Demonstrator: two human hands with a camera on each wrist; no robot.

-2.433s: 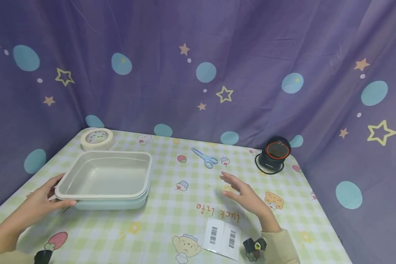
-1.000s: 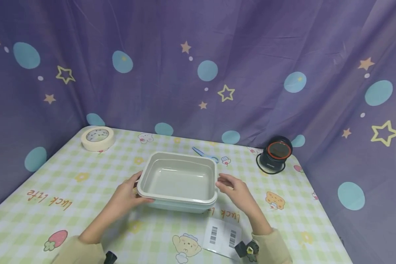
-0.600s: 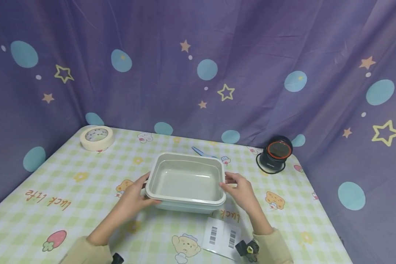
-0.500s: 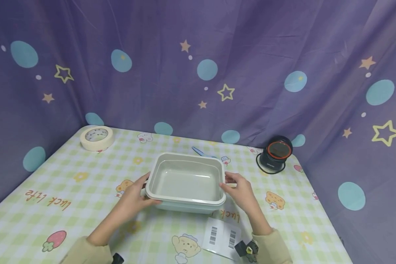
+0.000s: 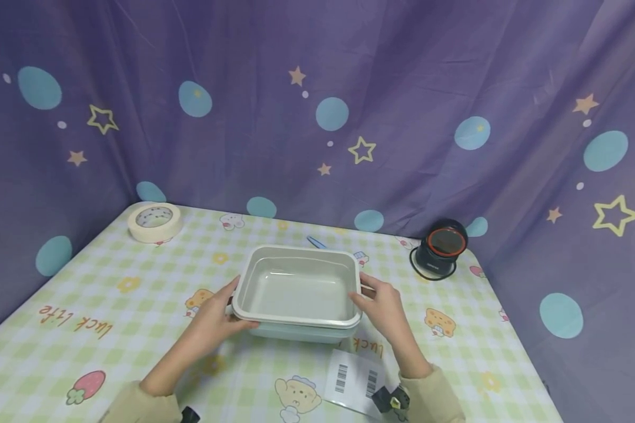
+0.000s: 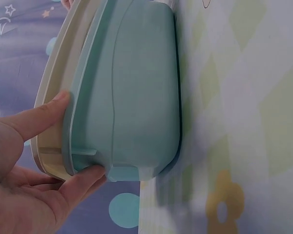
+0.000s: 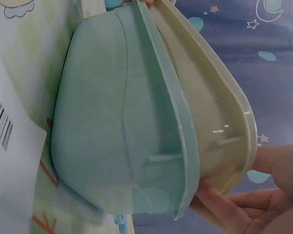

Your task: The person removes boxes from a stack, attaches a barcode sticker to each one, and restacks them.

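Note:
A cream plastic bin point(image 5: 296, 294) sits nested in a light teal bin point(image 5: 301, 335), mid-table. At the left end, my left hand point(image 5: 211, 320) grips the stack. Its thumb point(image 6: 46, 109) presses the cream wall beside the teal rim, and a finger point(image 6: 85, 183) reaches under the teal rim's end. My right hand point(image 5: 383, 302) pinches the cream bin's right end. The thumb lies over the cream rim; curled fingers point(image 7: 219, 204) come in between the two rims. In the right wrist view a gap shows between those rims. The cream bin holds nothing.
Blue scissors point(image 5: 316, 242) lie behind the bins, mostly hidden. A masking tape roll point(image 5: 155, 234) rests at the back left. A black device with an orange ring point(image 5: 438, 258) stands at the back right. A white barcoded sheet point(image 5: 353, 385) lies near my right wrist.
Both bins have moved from the left to mid-table with my left hand on them. My right hand has come onto the right end. Over the last half second, little has moved.

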